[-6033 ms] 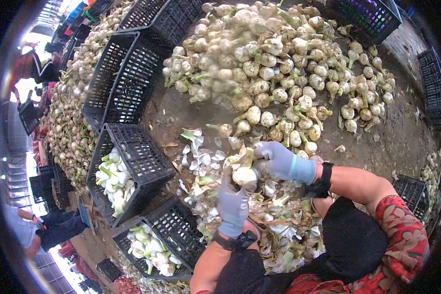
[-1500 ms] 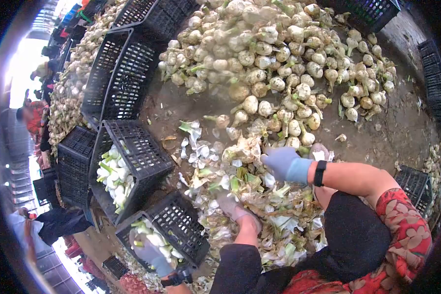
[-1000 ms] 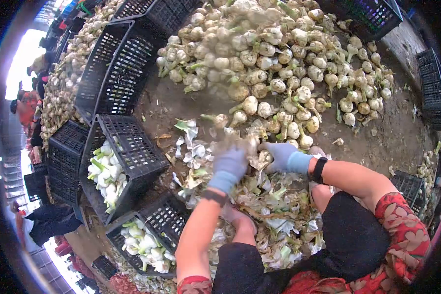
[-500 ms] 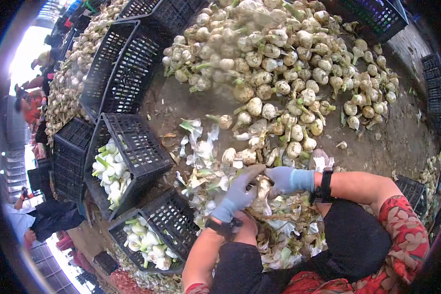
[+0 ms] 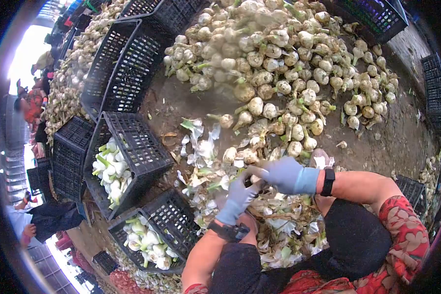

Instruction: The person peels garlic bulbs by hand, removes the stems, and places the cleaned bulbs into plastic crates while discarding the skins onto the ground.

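Our gloved left hand [image 5: 238,197] and right hand [image 5: 285,175] meet above garlic husks [image 5: 284,228]; we cannot tell their grip.

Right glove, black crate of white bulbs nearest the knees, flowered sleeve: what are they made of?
Right glove: probably knit fabric, matte; it follows the hand closely and has a blue cuff. Any coating is unclear.
Black crate: likely moulded plastic, dull; stiff walls with regular slots.
Flowered sleeve: seemingly thin printed cloth, matte; soft folds. Fibre can't be told.

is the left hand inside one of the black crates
No, the left hand is close beside the right hand over the loose skins, outside the black crates.
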The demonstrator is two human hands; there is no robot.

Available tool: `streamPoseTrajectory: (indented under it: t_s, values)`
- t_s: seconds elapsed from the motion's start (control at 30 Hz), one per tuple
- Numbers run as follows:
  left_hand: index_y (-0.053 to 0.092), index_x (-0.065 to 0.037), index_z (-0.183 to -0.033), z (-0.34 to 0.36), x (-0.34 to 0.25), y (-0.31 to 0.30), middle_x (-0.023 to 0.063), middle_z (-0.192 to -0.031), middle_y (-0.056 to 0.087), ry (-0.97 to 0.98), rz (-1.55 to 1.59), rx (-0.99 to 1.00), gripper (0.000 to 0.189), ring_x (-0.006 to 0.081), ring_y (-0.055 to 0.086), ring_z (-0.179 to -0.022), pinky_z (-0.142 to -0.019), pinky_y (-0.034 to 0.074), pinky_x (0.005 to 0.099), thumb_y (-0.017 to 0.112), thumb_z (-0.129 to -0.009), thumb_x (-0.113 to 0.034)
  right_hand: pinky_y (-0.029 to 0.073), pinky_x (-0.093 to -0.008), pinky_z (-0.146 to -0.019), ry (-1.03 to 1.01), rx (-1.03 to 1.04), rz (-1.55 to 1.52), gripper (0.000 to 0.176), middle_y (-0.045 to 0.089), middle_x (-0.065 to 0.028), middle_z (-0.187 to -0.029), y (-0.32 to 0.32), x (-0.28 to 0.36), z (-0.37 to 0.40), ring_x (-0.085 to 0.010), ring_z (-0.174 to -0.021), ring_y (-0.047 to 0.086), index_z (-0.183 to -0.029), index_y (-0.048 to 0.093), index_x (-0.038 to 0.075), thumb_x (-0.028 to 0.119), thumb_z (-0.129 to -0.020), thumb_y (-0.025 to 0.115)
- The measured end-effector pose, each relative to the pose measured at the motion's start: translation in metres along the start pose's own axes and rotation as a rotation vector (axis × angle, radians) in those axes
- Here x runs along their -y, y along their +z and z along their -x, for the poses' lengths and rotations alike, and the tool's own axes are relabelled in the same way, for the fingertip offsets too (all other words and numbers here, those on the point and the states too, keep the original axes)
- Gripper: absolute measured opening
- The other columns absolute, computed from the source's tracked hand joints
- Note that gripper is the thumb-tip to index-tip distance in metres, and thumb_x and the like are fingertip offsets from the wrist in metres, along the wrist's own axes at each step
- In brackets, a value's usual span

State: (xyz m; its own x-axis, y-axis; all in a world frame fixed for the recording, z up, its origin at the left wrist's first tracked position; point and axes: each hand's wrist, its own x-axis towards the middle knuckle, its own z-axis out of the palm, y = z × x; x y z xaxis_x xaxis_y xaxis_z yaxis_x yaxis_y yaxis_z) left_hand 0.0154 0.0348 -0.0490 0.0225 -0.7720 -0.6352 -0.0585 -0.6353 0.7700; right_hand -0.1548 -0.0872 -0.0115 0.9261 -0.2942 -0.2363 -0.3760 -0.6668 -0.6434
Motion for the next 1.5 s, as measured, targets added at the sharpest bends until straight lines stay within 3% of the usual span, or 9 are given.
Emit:
streamPoseTrajectory:
  t_s: [0.13, 0.2, 0.27, 0.3, 0.47, 0.73, 0.8, 1.0, 1.5]
  values:
    - [0.05, 0.0, -0.123, 0.014, -0.024, -0.006, 0.0083, -0.11, 0.06, 0.15, 0.24, -0.209, 0.059, 0.0151, 0.06, -0.096, -0.082, 0.051, 0.0277, 0.079, -0.077, -0.024, 0.052, -0.0385, -0.064, 0.217, -0.566, -0.322, 0.039, 0.062, -0.0172, -0.101, -0.016, -0.005, -0.002, -0.0321, -0.089, 0.064, -0.117, 0.056, 0.01, 0.021, -0.081, 0.066]
    - [0.052, 0.001, -0.119, 0.014, -0.029, -0.011, 0.0089, -0.108, 0.059, 0.265, 0.309, -0.327, 0.056, 0.0159, 0.061, -0.095, -0.08, 0.052, 0.0264, 0.081, -0.075, -0.02, 0.052, -0.0341, -0.068, 0.44, -0.472, -0.405, 0.042, 0.064, -0.0158, -0.102, -0.022, -0.014, -0.006, -0.0285, -0.085, 0.065, -0.111, 0.06, 0.005, 0.031, -0.081, 0.071]
    - [0.052, 0.001, -0.116, 0.014, -0.034, -0.007, 0.0085, -0.107, 0.058, 0.282, 0.341, -0.329, 0.056, 0.0158, 0.06, -0.094, -0.081, 0.051, 0.0264, 0.081, -0.075, -0.023, 0.05, -0.0303, -0.067, 0.464, -0.249, -1.133, 0.04, 0.064, -0.0061, -0.101, -0.017, -0.02, -0.011, -0.0145, -0.076, 0.058, -0.11, 0.059, 0.002, 0.026, -0.081, 0.072]
    - [0.053, 0.001, -0.114, 0.015, -0.042, -0.005, 0.0085, -0.106, 0.057, 0.383, 0.183, -0.364, 0.056, 0.0168, 0.059, -0.095, -0.082, 0.051, 0.0284, 0.082, -0.074, -0.025, 0.05, -0.0291, -0.07, 0.444, -0.161, -1.132, 0.054, 0.065, -0.0119, -0.101, -0.025, -0.012, -0.011, -0.0158, -0.084, 0.061, -0.108, 0.059, -0.003, 0.041, -0.08, 0.074]
    - [0.057, -0.001, -0.106, 0.019, -0.065, 0.003, 0.0123, -0.102, 0.056, 0.695, -0.465, -0.506, 0.057, 0.0272, 0.056, -0.096, -0.084, 0.046, 0.0373, 0.084, -0.068, -0.034, 0.048, -0.0265, -0.066, 0.152, -0.317, -1.103, 0.043, 0.064, -0.0071, -0.09, -0.017, 0.002, -0.021, -0.0107, -0.081, 0.058, -0.103, 0.062, -0.001, 0.036, -0.082, 0.072]
    - [0.056, 0.001, -0.109, 0.022, -0.067, 0.009, 0.0109, -0.1, 0.058, 0.632, -0.298, -0.435, 0.06, 0.0253, 0.058, -0.095, -0.084, 0.048, 0.0351, 0.085, -0.065, -0.027, 0.05, -0.0245, -0.069, 0.253, -0.076, -1.349, 0.025, 0.068, -0.0046, -0.088, -0.039, -0.004, -0.006, -0.0066, -0.076, 0.059, -0.1, 0.065, -0.001, 0.02, -0.086, 0.066]
    - [0.058, 0.001, -0.111, 0.028, -0.078, 0.015, 0.0056, -0.101, 0.059, 0.381, 0.252, -0.279, 0.057, 0.0158, 0.057, -0.09, -0.083, 0.047, 0.0274, 0.085, -0.069, -0.028, 0.05, -0.0254, -0.07, 0.246, -0.073, -1.351, 0.024, 0.068, -0.0048, -0.087, -0.037, -0.008, -0.004, -0.0071, -0.077, 0.059, -0.102, 0.065, -0.002, 0.016, -0.086, 0.065]
    - [0.05, 0.005, -0.118, 0.024, -0.068, 0.008, 0.0084, -0.104, 0.06, 0.245, 0.58, -0.142, 0.062, 0.0178, 0.06, -0.096, -0.089, 0.05, 0.0306, 0.084, -0.067, -0.006, 0.05, -0.0239, -0.067, 0.177, -0.152, -1.129, 0.021, 0.067, -0.0051, -0.083, -0.045, -0.006, -0.001, -0.0082, -0.076, 0.06, -0.101, 0.065, -0.003, 0.011, -0.086, 0.061]
    - [0.049, 0.003, -0.118, 0.02, -0.055, 0.002, 0.0076, -0.106, 0.059, 0.346, 0.741, -0.103, 0.062, 0.0159, 0.062, -0.091, -0.078, 0.054, 0.0275, 0.083, -0.071, -0.021, 0.046, -0.0246, -0.065, 0.24, 0.012, -1.384, 0.025, 0.062, 0.0002, -0.078, -0.053, -0.006, -0.009, -0.0058, -0.073, 0.054, -0.096, 0.066, 0.0, 0.024, -0.091, 0.061]
